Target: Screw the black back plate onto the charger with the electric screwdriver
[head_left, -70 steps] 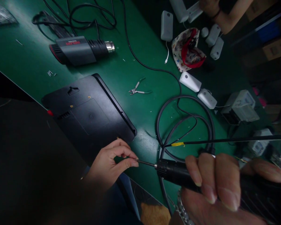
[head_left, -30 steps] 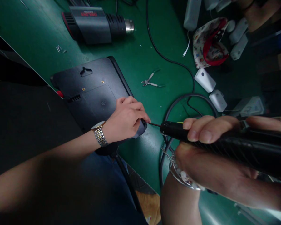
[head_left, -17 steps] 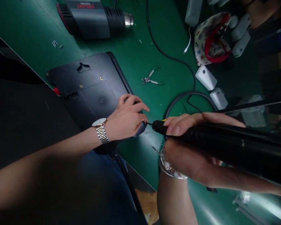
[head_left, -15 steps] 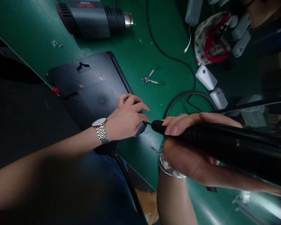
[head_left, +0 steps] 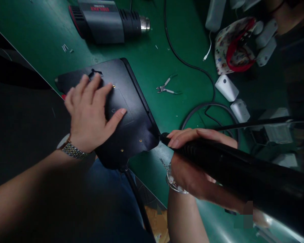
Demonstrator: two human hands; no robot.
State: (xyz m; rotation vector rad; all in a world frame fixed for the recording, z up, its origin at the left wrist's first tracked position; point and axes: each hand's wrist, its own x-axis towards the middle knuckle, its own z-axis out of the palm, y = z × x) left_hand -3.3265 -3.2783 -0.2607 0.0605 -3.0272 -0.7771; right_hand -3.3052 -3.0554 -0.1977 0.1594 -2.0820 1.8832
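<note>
A flat black device housing [head_left: 139,125] lies face down at the table's edge, with brass-coloured threaded holes and a thick cable at its lower side. Across its back my left hand [head_left: 91,111] rests flat, fingers spread, holding nothing. My right hand [head_left: 192,162] is wrapped round a black electric screwdriver [head_left: 218,162]. The tool's tip meets the housing's right corner; the bit's end and any screw there are hidden. Silver-handled side cutters [head_left: 165,87] lie spread on the green table beyond the housing.
A heat gun [head_left: 103,22] lies at the back left, near some small loose pins [head_left: 65,48]. Black cable [head_left: 184,62] loops across the green table [head_left: 142,47]. At the right are a patterned pouch [head_left: 221,50], white adapters [head_left: 226,87] and a clear box [head_left: 273,126].
My left hand has left the housing's right corner and moved left, now flat on its back. The screwdriver's tip has closed in on the corner. The whole view has shifted slightly.
</note>
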